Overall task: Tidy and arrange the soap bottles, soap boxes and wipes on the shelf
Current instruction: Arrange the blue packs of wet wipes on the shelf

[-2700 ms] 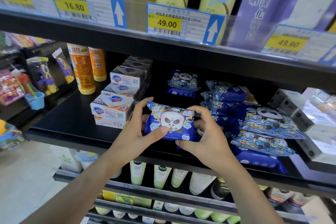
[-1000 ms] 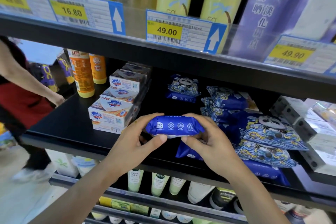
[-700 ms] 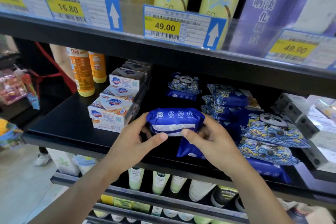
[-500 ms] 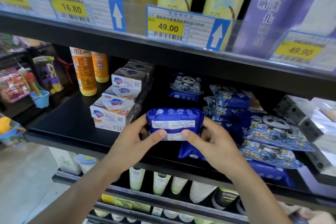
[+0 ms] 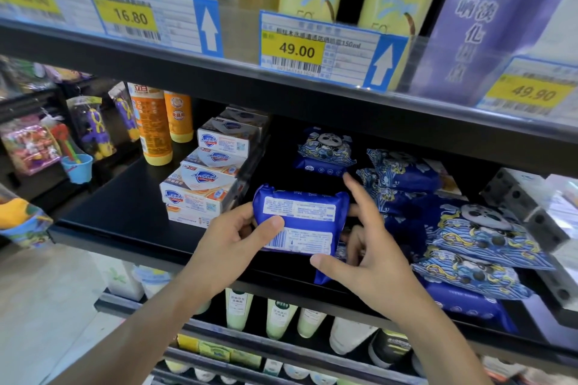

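A blue wipes pack (image 5: 300,220) is held above the black shelf (image 5: 119,216), its printed back label facing me. My left hand (image 5: 233,247) grips its left end, thumb across the label. My right hand (image 5: 369,262) holds the right end, thumb under the lower corner and fingers spread behind it. Another panda wipes pack (image 5: 325,150) stands farther back. A loose heap of wipes packs (image 5: 463,228) lies to the right. Stacked soap boxes (image 5: 203,184) sit to the left, with two orange soap bottles (image 5: 151,128) behind them.
The upper shelf edge carries price tags (image 5: 316,50) below tall yellow cans. White perforated boxes (image 5: 525,206) sit at the far right. Toys hang at the left (image 5: 90,131). Tubes stand on the lower shelf (image 5: 278,316).
The pack has been turned over in both hands, from panda front to printed back facing me. My right fingers have spread open behind it. A person who passed at the left is gone.
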Demonstrator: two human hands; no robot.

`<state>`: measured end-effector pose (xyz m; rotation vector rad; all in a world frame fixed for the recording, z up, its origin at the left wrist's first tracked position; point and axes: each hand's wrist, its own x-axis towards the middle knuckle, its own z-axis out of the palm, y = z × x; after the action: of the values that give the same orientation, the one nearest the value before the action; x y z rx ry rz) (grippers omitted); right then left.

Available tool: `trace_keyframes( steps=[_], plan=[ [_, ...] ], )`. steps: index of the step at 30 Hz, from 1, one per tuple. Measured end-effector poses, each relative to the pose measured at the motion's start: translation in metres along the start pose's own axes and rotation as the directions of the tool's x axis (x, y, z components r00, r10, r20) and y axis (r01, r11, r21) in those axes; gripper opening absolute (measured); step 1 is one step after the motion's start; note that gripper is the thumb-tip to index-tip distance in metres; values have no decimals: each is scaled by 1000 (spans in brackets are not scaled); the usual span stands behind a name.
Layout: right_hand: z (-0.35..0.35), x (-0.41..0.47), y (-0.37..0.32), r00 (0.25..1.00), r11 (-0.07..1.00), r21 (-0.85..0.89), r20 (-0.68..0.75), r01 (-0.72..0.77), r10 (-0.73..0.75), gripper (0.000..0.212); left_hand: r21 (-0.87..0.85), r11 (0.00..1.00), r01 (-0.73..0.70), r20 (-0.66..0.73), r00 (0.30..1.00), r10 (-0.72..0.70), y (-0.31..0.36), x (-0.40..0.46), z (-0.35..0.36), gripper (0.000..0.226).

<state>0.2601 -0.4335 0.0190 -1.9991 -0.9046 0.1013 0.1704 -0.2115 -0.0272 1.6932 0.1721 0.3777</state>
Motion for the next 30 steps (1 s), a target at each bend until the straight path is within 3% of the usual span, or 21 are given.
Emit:
trace_keyframes(
  steps=[5,10,16,22,30],
  plan=[
    [1,-3,2,998,996,-87,66,9,-3,116,-17,1000,16,-6,1000,-16,7,-2,2,38],
    [3,-2,1,998,995,-91,47,43,-39,112,-21,999,31,-1,1000,-31,11,-4,2,38],
    [5,-1,4,999,992,-122,32,43,-39,122,-31,998,58,22,998,-57,14,-4,1,37],
    [7,1,4,990,980,-146,-6,136,-138,96,-25,998,58,25,998,-57,14,-4,1,36],
    [6,2,5,999,995,-98,-31,23,-26,82,22,999,35,46,998,-36,15,-5,2,38]
  ],
)
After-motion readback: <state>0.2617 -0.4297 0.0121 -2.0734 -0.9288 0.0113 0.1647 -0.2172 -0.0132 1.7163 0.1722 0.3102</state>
